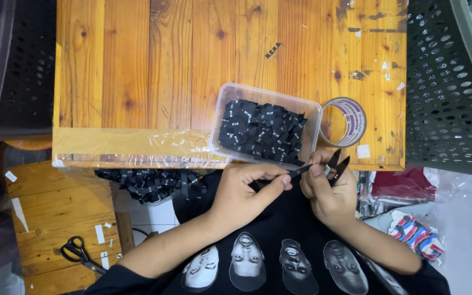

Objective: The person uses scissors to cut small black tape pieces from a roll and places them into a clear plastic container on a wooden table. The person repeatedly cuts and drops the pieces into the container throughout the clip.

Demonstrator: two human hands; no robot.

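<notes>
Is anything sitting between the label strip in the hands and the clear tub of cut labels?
Nothing visible. The left hand pinches the black label strip, the right hand holds small snips, right at the near wall of the clear tub.

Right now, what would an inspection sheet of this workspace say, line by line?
Surface: wooden table, paint-flecked, clear film taped along its near edge.
Job's things: clear tub full of small black fabric labels; black label strip between the hands; black thread snips.
Clutter: tape roll beside the tub; loose label pile below the table edge; black scissors on a lower wooden board.
Grippers: left hand pinches the strip; right hand holds the snips.
Cables: nothing seen.
Surroundings: perforated baskets on both sides; folded clothes at right.
</notes>
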